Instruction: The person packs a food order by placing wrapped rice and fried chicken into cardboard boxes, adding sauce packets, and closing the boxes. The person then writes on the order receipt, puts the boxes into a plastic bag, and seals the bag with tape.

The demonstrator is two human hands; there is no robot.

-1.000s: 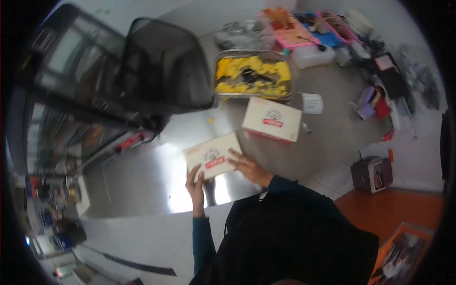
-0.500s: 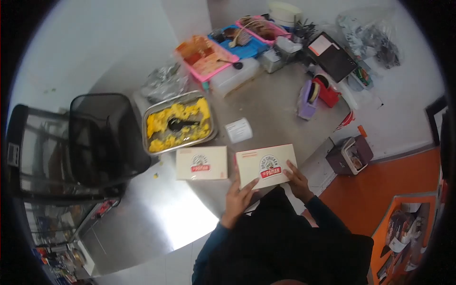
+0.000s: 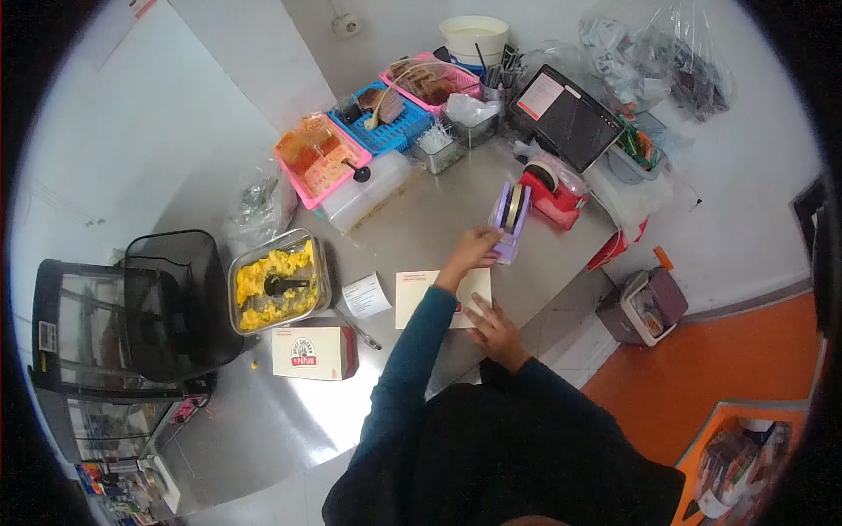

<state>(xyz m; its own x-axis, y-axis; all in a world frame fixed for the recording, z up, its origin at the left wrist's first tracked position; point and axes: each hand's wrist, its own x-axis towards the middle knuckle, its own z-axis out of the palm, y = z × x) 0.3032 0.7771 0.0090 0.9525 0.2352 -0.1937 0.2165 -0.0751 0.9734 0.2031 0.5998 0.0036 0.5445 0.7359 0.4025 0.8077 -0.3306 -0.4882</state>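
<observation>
My left hand (image 3: pixel 474 249) reaches across the box to a purple tape dispenser (image 3: pixel 511 210). Its fingers are pinched at the dispenser's near end, on the end of the tape; the fingertips are partly hidden. Under that arm lies a closed cream cardboard box (image 3: pixel 417 294) with a red and black chicken logo, largely covered by my forearm and hands. My right hand (image 3: pixel 496 332) rests on the box's near right part, fingers spread. A second box (image 3: pixel 307 353) of the same kind, with red sides, stands to the left.
Left of the boxes, a steel pan (image 3: pixel 323 263) holds yellow food and a black scoop. A printed receipt (image 3: pixel 366 296) and tongs (image 3: pixel 361 333) lie between. Behind are pink and blue baskets (image 3: pixel 386 118), a red tape dispenser (image 3: pixel 557 200) and a black tablet-like device (image 3: pixel 570 114).
My left hand has left the box's left edge and moved forward to the purple dispenser. My right hand stays at the box. The view has shifted, and the second box now sits farther left.
</observation>
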